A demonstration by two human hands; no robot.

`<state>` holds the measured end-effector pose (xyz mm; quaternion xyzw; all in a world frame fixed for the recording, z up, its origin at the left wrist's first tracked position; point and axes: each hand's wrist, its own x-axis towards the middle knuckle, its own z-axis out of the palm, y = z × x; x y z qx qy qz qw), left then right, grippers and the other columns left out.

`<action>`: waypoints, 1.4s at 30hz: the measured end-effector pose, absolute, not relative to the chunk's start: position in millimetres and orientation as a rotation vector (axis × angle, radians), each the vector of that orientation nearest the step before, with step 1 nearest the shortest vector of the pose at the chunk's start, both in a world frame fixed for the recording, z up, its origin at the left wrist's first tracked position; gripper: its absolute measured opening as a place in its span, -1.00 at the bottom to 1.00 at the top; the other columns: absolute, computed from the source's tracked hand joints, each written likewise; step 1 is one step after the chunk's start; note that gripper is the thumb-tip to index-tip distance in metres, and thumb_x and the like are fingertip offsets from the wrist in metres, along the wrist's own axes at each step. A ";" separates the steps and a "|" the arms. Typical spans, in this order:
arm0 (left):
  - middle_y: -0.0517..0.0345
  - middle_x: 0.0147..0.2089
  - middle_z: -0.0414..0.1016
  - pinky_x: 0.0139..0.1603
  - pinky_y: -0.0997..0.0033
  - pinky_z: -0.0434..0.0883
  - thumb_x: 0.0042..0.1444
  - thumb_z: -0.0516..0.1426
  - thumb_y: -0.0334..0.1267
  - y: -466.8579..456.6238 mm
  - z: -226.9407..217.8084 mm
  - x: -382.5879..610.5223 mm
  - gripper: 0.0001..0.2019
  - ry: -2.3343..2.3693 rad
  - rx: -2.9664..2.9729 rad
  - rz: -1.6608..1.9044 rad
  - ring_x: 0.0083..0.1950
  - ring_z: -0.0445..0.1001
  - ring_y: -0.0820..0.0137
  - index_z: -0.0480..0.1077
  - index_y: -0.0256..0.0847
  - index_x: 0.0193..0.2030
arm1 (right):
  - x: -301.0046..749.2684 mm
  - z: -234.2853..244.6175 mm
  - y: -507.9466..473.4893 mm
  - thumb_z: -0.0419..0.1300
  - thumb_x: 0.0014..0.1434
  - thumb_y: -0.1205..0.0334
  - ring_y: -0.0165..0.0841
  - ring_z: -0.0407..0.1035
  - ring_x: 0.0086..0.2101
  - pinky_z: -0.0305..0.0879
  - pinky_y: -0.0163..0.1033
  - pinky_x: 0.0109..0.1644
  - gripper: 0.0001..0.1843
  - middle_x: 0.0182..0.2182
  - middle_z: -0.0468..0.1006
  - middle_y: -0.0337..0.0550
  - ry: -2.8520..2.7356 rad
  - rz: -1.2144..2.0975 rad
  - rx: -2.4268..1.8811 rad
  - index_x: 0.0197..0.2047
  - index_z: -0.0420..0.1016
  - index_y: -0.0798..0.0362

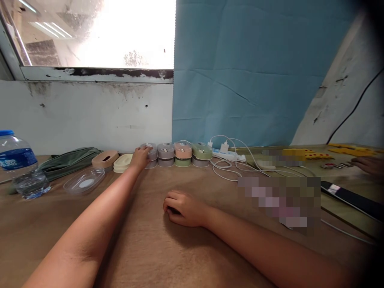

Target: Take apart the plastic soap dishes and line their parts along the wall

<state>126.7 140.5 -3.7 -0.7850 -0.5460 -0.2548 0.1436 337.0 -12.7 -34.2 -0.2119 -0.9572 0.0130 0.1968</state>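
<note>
Four two-layer lunch boxes with clear lids stand in a row at the back of the desk (144,256), and my left hand (141,157) is at the leftmost grey one (153,157). My arm reaches far forward, with the fingers over the lid and near side of that box; I cannot tell whether they are clamped on it or only touching. Just to its right come a second grey box (165,155), a peach-topped box (183,152) with a green lower layer, and a green-topped box (203,153) with a grey lower layer. My right hand (184,208) lies low over the middle of the desk, nearer to me than the row, fingers loosely curled, with a gap showing between them and the thumb. To the left of the row sit a stack of cream trays (121,164) and a tan container (105,161) with a dark slot; a clear plastic lid (85,184) lies in front of them. Farther left are a dark green fabric bag (70,163) and a blue-capped water bottle (18,158). On the right, white cables (226,178) trail from a power strip (228,155), and another person's hand (370,165) shows at the edge near yellow pieces (316,154).
</note>
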 end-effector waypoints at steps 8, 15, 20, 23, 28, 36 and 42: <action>-0.08 0.18 0.18 0.17 0.00 0.05 -0.12 0.12 -0.49 144.9 -13.3 130.5 -0.40 -1.611 -2.263 -0.725 0.19 0.16 0.11 0.15 -0.15 0.13 | 336.6 -34.5 -13.0 0.06 0.01 0.46 -0.37 0.25 -0.32 0.18 -0.31 -0.23 -0.87 -0.37 0.37 -0.14 -2.681 0.061 -0.603 -0.34 0.34 0.10; -0.23 0.19 0.09 0.19 0.00 0.02 -0.06 0.06 -0.52 133.9 -23.0 125.0 -0.42 -1.576 -2.255 -0.841 0.24 0.06 0.12 0.06 -0.26 0.16 | 337.4 -36.2 -11.4 0.06 0.02 0.44 -0.37 0.25 -0.32 0.18 -0.31 -0.23 -0.88 -0.37 0.38 -0.15 -2.685 0.012 -0.589 -0.34 0.33 0.09; -0.17 0.16 0.10 0.19 0.01 0.08 -0.01 0.03 -0.51 97.9 -25.8 115.5 -0.42 -1.490 -2.282 -0.947 0.24 0.05 0.17 0.02 -0.21 0.18 | 337.0 -35.1 -12.7 0.06 0.00 0.44 -0.36 0.25 -0.30 0.20 -0.29 -0.19 -0.88 -0.36 0.37 -0.14 -2.648 -0.007 -0.592 -0.35 0.33 0.09; -0.12 0.16 0.07 0.21 0.09 0.09 0.01 0.04 -0.45 62.6 -27.6 113.5 -0.41 -1.396 -2.377 -1.108 0.25 0.05 0.21 -0.02 -0.15 0.21 | 337.4 -35.9 -13.4 0.08 -0.02 0.43 -0.33 0.25 -0.24 0.20 -0.24 -0.12 -0.85 -0.27 0.36 -0.08 -2.572 -0.051 -0.595 -0.32 0.33 0.09; 0.01 0.22 0.01 0.24 0.08 0.07 0.08 0.00 -0.39 0.9 -33.4 116.8 -0.42 -1.264 -2.675 -1.081 0.28 -0.01 0.23 -0.06 0.02 0.24 | 338.7 -39.2 -14.2 0.09 -0.06 0.42 -0.26 0.19 -0.11 0.16 -0.12 0.01 -0.73 -0.16 0.32 -0.03 -2.434 -0.214 -0.570 -0.22 0.31 0.08; 0.08 0.23 0.07 0.21 0.01 0.15 0.07 0.04 -0.37 -38.5 -33.5 111.2 -0.40 -1.218 -2.869 -0.964 0.29 -0.01 0.16 -0.03 0.14 0.23 | 339.0 -37.9 -15.7 0.08 -0.04 0.40 -0.26 0.20 -0.15 0.18 -0.10 -0.02 -0.77 -0.22 0.34 -0.05 -2.387 -0.299 -0.542 -0.24 0.31 0.06; 0.06 0.25 0.03 0.24 0.10 0.12 0.08 0.06 -0.32 -34.4 -34.8 104.1 -0.41 -1.235 -2.914 -0.897 0.30 -0.03 0.20 -0.03 0.06 0.24 | 338.6 -37.7 -12.7 0.07 -0.06 0.44 -0.29 0.24 -0.22 0.19 -0.14 -0.08 -0.76 -0.28 0.37 -0.09 -2.429 -0.230 -0.568 -0.26 0.30 0.07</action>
